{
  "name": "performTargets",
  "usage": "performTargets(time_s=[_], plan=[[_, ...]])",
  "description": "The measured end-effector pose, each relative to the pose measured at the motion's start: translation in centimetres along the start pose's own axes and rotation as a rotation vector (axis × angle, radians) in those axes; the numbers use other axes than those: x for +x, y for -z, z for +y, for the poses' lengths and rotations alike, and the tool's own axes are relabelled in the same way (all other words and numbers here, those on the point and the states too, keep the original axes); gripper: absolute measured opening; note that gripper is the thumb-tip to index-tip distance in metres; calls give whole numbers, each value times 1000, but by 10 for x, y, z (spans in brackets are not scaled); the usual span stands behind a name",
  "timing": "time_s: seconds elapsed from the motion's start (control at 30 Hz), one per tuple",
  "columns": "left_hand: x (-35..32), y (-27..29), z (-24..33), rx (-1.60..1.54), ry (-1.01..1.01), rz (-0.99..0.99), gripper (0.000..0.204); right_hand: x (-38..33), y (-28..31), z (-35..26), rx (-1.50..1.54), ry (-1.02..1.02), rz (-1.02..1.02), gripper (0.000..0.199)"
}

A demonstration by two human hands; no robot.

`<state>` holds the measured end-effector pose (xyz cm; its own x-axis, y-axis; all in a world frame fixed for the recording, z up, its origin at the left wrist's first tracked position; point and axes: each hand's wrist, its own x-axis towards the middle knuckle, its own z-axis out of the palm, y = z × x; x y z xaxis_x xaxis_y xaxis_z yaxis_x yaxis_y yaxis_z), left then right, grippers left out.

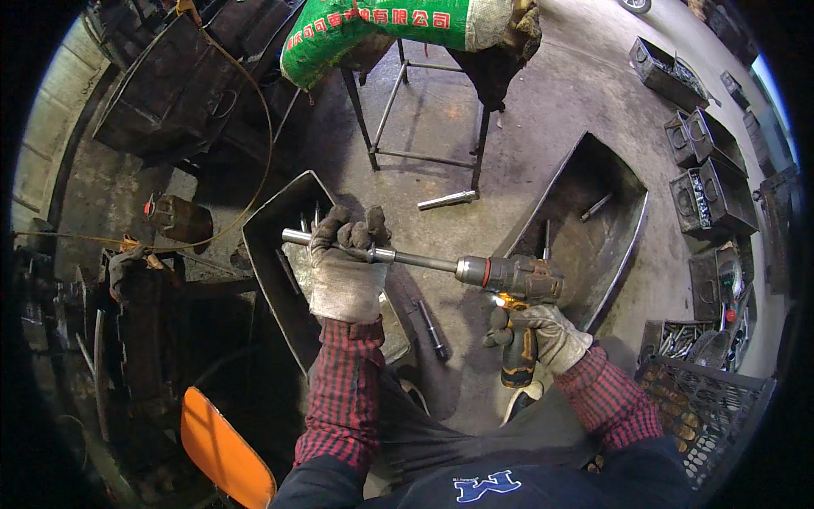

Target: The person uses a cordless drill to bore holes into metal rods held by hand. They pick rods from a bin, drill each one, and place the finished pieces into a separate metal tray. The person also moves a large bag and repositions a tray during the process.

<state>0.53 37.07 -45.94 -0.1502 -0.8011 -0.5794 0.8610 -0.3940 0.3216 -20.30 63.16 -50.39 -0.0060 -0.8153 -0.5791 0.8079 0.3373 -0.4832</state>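
Note:
My right hand, in a worn grey work glove, is wrapped round the grip of a black and orange cordless drill. A small light glows near its trigger. A long shaft runs left from the chuck into a shiny metal tube. My left hand, also gloved, is closed round this tube; the glove hides its middle. The tube lies almost level above a metal bin, which holds several metal rods. To the right, another open metal bin contains a few metal rods.
A loose metal tube and a dark rod lie on the floor. Ahead stands a metal-legged stool draped with a green sack. Parts boxes line the right side; a black crate and orange panel are nearby.

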Motion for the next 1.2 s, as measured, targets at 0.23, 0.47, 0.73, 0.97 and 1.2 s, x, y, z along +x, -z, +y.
performTargets(time_s=[0.23, 0.47, 0.73, 0.97, 1.2], plan=[[-3, 2, -5, -6, 42, -136, 13, -4, -5, -4, -69, 8, 21, 53], [1, 2, -11, -22, 51, -149, 16, -1, -4, -2, 27, 30, -93, 53], [6, 6, -15, 3, 20, -143, 16, 0, -9, 0, -10, 20, -76, 56], [9, 9, -14, -56, 111, -316, 19, -2, -28, -6, -30, 35, -103, 57], [-1, 6, -18, -82, 136, -259, 13, 1, -28, -3, -51, 11, -42, 54]])
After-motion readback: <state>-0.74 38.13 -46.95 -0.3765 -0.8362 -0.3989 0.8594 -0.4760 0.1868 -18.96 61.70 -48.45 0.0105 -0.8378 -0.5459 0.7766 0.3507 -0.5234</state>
